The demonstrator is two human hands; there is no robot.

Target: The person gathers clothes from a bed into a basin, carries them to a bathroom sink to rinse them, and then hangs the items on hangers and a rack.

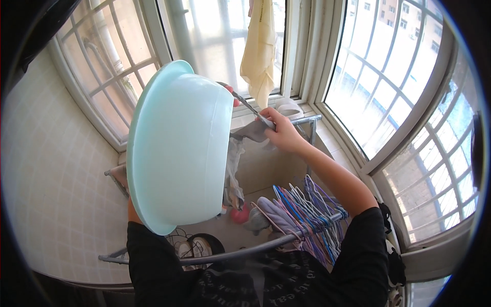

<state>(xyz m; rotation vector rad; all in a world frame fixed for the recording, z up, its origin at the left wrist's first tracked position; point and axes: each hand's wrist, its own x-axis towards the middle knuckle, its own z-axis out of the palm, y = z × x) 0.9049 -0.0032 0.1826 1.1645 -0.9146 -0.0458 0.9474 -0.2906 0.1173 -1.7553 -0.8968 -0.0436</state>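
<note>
A pale mint plastic basin (179, 148), tilted on its side, fills the left of the view and hides most of my left arm. My left hand (235, 97) shows only as fingertips past the basin's edge, closed on one end of a grey garment (250, 131). My right hand (277, 128) pinches the same cloth farther right, with a narrow dark band taut between the two hands. Crumpled grey fabric hangs below, beside the basin. What supports the basin is hidden.
A metal rack rail (255, 250) crosses in front of me, with many coloured hangers (312, 215) bunched on its right. A cream cloth (260, 56) hangs by the barred windows (383, 61). Lower down are a pink round object (239, 215) and dark cables (184, 240).
</note>
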